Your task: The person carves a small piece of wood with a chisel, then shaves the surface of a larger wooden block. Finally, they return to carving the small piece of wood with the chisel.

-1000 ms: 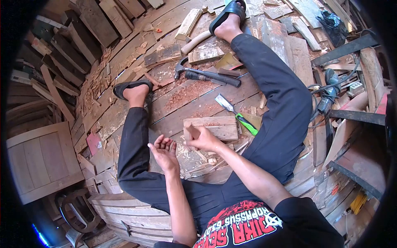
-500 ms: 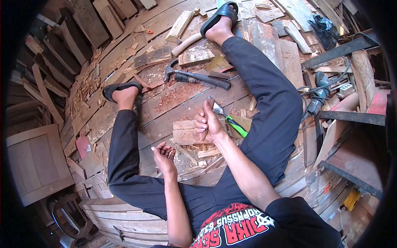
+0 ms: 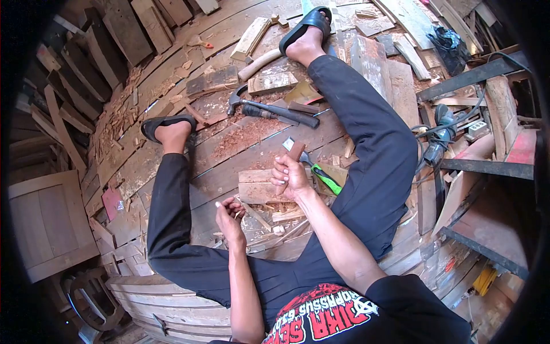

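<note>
A small reddish-brown piece of wood [image 3: 297, 151] sticks up out of my right hand [image 3: 290, 178], whose fingers are wrapped round it. Just beyond that hand lies a chisel [image 3: 325, 177] with a green and black handle; its flat metal blade shows past the held piece. Below the hand, a wooden block [image 3: 258, 187] rests on the floor. My left hand [image 3: 231, 221] hovers lower and to the left, its fingers loosely curled and the thumb apart, with nothing visible in it.
Ahead on the plank floor [image 3: 215, 166] lie a claw hammer [image 3: 275, 109], a wooden mallet-like stick [image 3: 259, 63], wood offcuts and shavings. A corded power tool [image 3: 440, 135] sits at right beside a metal-edged frame [image 3: 487, 164]. Boards [image 3: 123, 31] lean at the upper left.
My right hand has turned, so the wooden piece now shows above the fist and the thumb is lowered. My left hand has shifted slightly right.
</note>
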### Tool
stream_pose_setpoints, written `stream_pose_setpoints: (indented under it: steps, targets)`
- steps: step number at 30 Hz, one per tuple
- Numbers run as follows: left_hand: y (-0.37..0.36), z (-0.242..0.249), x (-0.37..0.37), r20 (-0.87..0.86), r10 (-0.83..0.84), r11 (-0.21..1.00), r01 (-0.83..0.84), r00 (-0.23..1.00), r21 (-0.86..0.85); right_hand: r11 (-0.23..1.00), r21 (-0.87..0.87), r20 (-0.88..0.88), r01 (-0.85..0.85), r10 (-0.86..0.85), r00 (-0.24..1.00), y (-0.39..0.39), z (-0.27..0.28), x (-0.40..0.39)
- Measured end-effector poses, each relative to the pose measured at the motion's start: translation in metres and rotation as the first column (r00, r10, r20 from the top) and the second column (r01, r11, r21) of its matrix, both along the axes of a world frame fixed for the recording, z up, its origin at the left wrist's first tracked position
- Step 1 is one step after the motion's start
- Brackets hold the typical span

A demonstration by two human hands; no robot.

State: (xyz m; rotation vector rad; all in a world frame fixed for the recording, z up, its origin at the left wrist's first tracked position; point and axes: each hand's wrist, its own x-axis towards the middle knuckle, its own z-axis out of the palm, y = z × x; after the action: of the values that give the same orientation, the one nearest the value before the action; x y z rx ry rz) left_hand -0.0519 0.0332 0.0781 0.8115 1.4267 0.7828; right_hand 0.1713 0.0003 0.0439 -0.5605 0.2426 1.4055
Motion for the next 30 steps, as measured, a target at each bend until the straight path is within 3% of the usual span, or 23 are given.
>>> stream_pose_setpoints:
  steps: [5,12,15,18,21,23,24,27,28,30]
  targets:
    - [0.001,-0.007,-0.002,-0.017,-0.034,0.999,0.035,0.999,0.024,0.99,-0.143,-0.015,0.02,-0.022,1.0,0.006,0.004,-0.006]
    - [0.0,-0.006,0.003,-0.024,-0.079,0.996,0.08,0.997,0.049,0.986,-0.095,0.028,-0.137,0.141,0.99,0.005,0.019,-0.009]
    - [-0.001,0.002,0.01,-0.117,-0.114,0.988,0.125,0.987,0.093,0.986,-0.05,0.098,-0.161,0.166,0.981,0.004,0.022,-0.01]
    - [0.01,0.017,0.024,-0.201,-0.22,0.939,0.263,0.955,0.222,0.927,0.002,0.079,-0.374,0.373,0.924,0.005,0.022,-0.01]
    - [0.031,0.054,0.049,-0.156,-0.45,0.836,0.477,0.879,0.272,0.759,0.057,0.102,-0.648,0.641,0.76,-0.003,0.024,-0.005]
    - [0.051,0.074,0.054,-0.249,-0.68,0.685,0.719,0.69,0.119,0.635,0.033,0.083,-0.772,0.768,0.635,-0.007,0.028,-0.007]
    - [0.055,0.08,0.059,-0.202,-0.721,0.664,0.744,0.663,0.072,0.624,0.096,0.09,-0.775,0.77,0.631,-0.008,0.027,-0.008]
    - [0.069,0.073,0.057,-0.153,-0.712,0.692,0.722,0.685,0.007,0.595,0.068,0.077,-0.801,0.797,0.598,-0.005,0.028,-0.015]
    - [0.066,0.069,0.057,-0.193,-0.674,0.72,0.693,0.713,0.04,0.564,0.034,0.175,-0.825,0.809,0.561,-0.002,0.025,-0.021]
    - [0.063,0.055,0.048,-0.148,-0.588,0.802,0.597,0.796,0.022,0.649,0.04,0.269,-0.76,0.726,0.634,0.001,0.014,-0.041]
